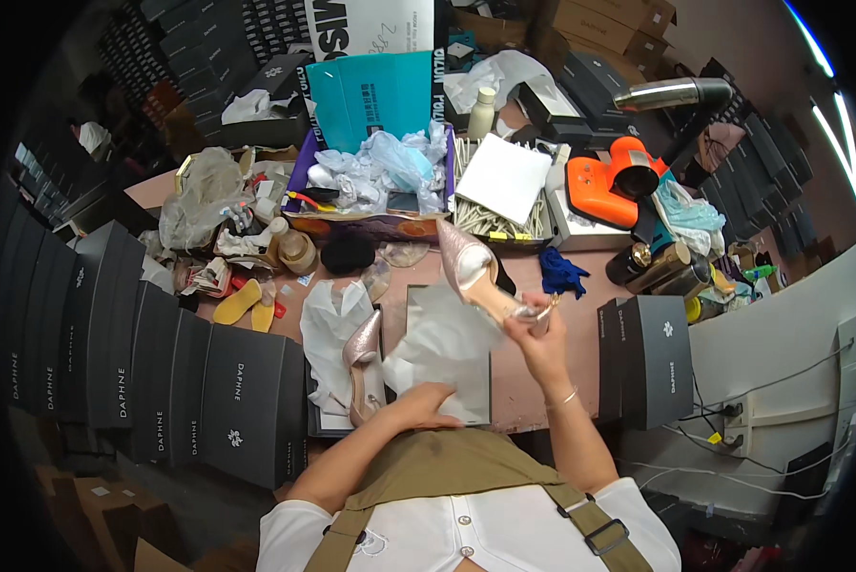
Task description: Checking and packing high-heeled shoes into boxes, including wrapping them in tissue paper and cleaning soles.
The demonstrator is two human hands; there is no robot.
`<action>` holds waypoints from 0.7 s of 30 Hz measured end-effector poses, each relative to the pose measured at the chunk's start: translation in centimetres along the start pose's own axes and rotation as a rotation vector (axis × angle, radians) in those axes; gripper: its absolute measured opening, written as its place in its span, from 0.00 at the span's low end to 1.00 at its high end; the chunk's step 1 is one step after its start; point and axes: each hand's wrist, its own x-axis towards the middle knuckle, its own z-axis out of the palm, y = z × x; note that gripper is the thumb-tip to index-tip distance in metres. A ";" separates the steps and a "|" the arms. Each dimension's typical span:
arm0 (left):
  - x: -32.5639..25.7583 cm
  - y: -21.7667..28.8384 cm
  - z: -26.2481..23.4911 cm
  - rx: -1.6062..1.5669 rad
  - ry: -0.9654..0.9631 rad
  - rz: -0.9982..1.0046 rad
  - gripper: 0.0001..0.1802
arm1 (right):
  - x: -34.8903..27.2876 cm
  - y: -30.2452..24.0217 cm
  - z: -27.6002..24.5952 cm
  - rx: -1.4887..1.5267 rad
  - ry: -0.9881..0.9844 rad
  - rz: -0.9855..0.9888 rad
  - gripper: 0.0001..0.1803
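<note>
My left hand (pixel 418 408) lies flat and released on the tissue (pixel 442 353) in the open box (pixel 490 357), just right of the shoe (pixel 361 367) already lying there. Above the box, my right hand (pixel 533 329) has its grip clenched on the second shoe (pixel 474 275) at the heel, toe slanting up-left, away from me.

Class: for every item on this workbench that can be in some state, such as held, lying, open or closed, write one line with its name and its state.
Left hand: resting flat on the tissue paper.
Right hand: gripping the raised high-heeled shoe by its heel end.
Second high-heeled shoe: lying in the open shoe box.
Orange heat gun: lying on the bench, unheld.
Stacked black shoe boxes: closed.
</note>
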 end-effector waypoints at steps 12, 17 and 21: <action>-1.0 6.3 -2.3 -1.852 0.562 -0.254 0.40 | -0.2 -0.7 7.5 -0.582 -0.533 -0.632 0.15; -2.7 0.9 -2.2 -1.918 0.782 -0.244 0.37 | -0.8 2.2 8.8 -0.488 -0.589 -0.599 0.10; -2.7 0.4 -3.7 -1.902 0.754 -0.305 0.43 | 0.0 13.6 8.4 -0.855 -0.548 -0.553 0.07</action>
